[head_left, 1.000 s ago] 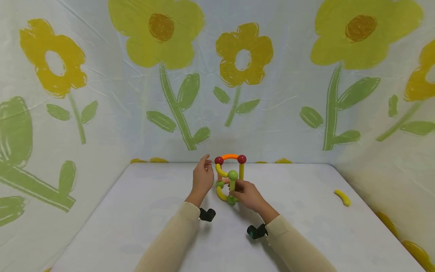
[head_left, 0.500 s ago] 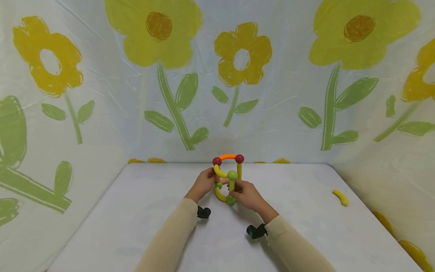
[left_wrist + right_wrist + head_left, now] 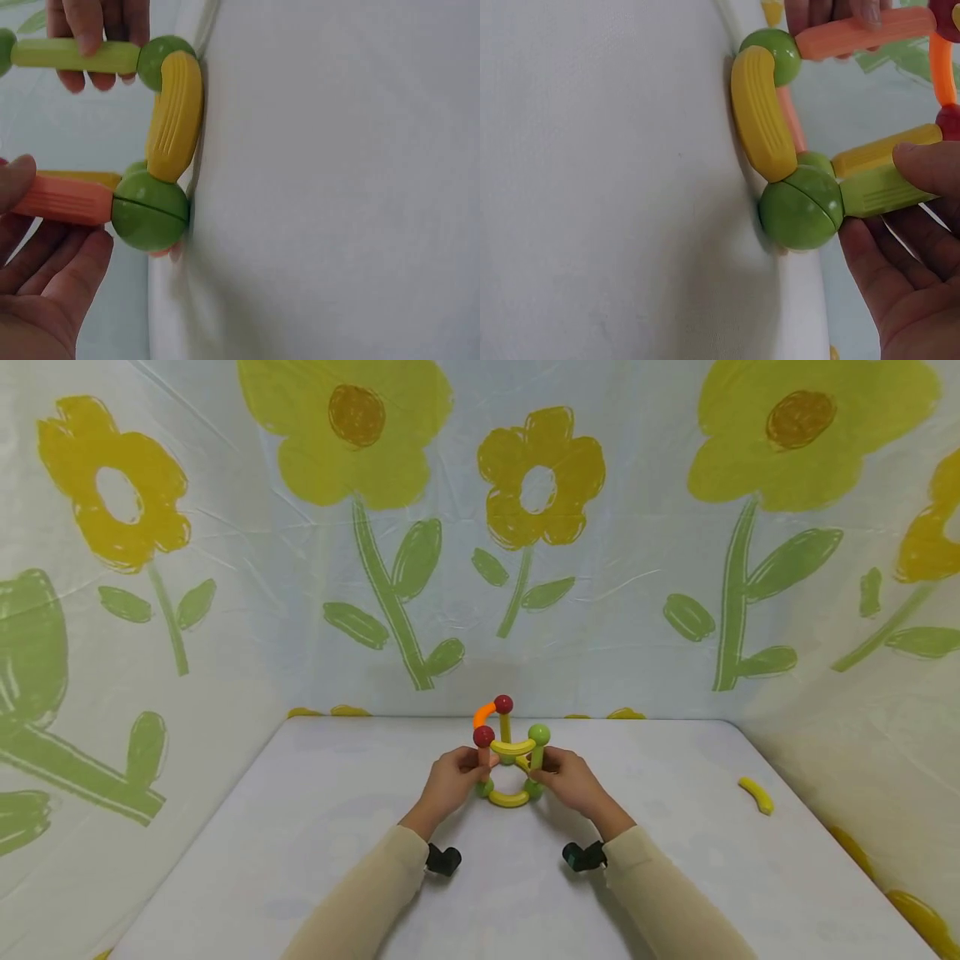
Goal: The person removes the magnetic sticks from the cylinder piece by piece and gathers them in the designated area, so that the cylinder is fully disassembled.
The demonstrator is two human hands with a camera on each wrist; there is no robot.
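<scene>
A frame built of coloured toy rods and balls stands on the table between the hands. My left hand grips its salmon upright rod between thumb and fingers. The light green upright rod is pinched by my right hand. Along the front, one curved yellow rod joins two green balls at the bottom. Another curved yellow rod links a red ball to a green ball above. Behind, a curved orange rod meets a second red ball. Fingers partly hide the lower back.
A loose curved yellow rod lies on the white table at the right. Flower-printed cloth rises behind the table and at both sides. A black wrist camera is worn on each arm.
My left hand has come from beside the frame and taken hold of the salmon upright. The frame has turned, bringing that upright to the front left, while the right hand moved slightly right with the green rod.
</scene>
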